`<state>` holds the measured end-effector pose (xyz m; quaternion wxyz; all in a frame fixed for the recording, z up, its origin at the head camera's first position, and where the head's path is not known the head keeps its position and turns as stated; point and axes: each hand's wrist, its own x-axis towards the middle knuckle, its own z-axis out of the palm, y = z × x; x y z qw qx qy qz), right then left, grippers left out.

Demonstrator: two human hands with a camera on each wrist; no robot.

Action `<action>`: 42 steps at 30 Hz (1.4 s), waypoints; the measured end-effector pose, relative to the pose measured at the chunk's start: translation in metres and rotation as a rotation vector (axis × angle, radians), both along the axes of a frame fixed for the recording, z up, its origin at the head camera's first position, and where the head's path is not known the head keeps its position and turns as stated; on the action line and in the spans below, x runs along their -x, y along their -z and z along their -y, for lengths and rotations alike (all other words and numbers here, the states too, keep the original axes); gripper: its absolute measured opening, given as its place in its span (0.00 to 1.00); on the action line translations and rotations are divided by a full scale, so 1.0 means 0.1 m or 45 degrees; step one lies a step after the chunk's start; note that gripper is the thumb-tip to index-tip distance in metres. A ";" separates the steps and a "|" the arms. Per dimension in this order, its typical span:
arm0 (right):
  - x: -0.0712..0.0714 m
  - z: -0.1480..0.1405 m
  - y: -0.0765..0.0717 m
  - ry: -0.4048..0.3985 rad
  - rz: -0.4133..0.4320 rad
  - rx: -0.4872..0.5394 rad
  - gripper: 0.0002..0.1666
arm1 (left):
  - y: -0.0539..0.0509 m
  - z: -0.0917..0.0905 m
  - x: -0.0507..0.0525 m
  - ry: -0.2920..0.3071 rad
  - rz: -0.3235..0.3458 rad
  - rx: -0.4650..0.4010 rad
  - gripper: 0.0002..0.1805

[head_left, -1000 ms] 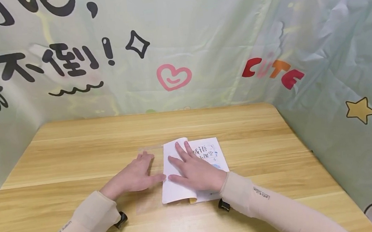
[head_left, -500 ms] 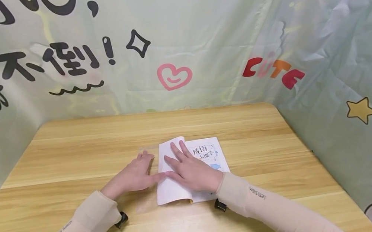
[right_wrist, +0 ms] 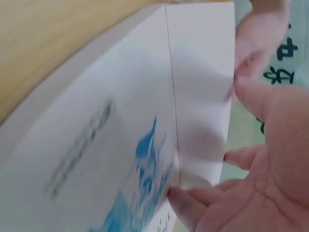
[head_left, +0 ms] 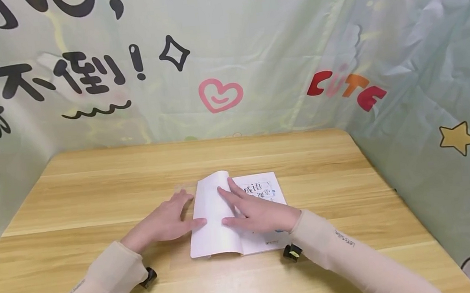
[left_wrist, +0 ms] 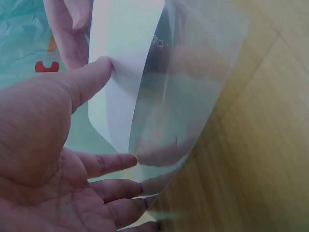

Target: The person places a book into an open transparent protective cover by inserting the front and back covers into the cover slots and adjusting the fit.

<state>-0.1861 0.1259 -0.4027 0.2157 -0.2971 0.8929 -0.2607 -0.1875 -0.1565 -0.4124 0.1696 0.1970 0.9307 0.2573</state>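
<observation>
Evidently the work centres on a thin white paperback book (head_left: 259, 244) with black Chinese characters and blue print on its title page, lying opened near the middle of the pale wood-grain desk (head_left: 114, 177). Its plain white front leaf (head_left: 212, 205) is turned toward the person's left and bows up at the fold.

The left hand (head_left: 168, 222) is spread, thumb extended onto the leaf's outer edge, the other fingers straight and reaching a clear, glossy plastic film (left_wrist: 193, 87) behind it. The right hand (head_left: 262, 212) is also spread, fingertips resting along the leaf near the fold rather than curled round anything. Whether the film is fixed to the leaf cannot be told.

The likeliest trouble is slippage: slick film under straight fingers could slide out of line with the leaf if the left thumb eased off. Should the right hand lift early, the bowed leaf might spring back toward the title page. Uneven pressure near the fold could crease the paper, and hurried smoothing could wrinkle the film or trap a bent corner.
</observation>
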 end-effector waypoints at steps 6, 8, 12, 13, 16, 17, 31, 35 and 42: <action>0.02 -0.12 -0.02 -0.019 0.053 0.005 0.59 | 0.03 0.13 -0.02 0.055 0.011 -0.038 0.53; 0.03 -0.12 -0.02 -0.032 0.046 -0.007 0.61 | 0.03 0.17 -0.02 0.082 0.025 -0.044 0.58; 0.05 -0.12 -0.01 -0.039 0.041 -0.038 0.66 | 0.02 0.25 -0.04 0.132 0.061 -0.036 0.68; 0.05 -0.12 -0.01 -0.036 0.043 -0.051 0.67 | 0.02 0.27 -0.05 0.147 0.063 -0.036 0.70; 0.06 -0.11 -0.01 -0.026 0.052 -0.075 0.70 | 0.01 0.32 -0.05 0.184 0.069 -0.044 0.74; 0.06 -0.11 -0.01 -0.023 0.055 -0.079 0.71 | 0.02 0.33 -0.05 0.195 0.064 -0.048 0.74; 0.05 -0.08 0.00 -0.036 0.038 -0.091 0.70 | 0.07 0.38 -0.06 0.221 0.024 -0.047 0.72; 0.04 -0.05 -0.01 -0.029 0.046 -0.119 0.68 | 0.08 0.38 -0.06 0.223 0.023 -0.047 0.72; 0.04 -0.04 0.00 -0.006 0.018 -0.155 0.67 | 0.09 0.37 -0.05 0.224 -0.003 -0.046 0.71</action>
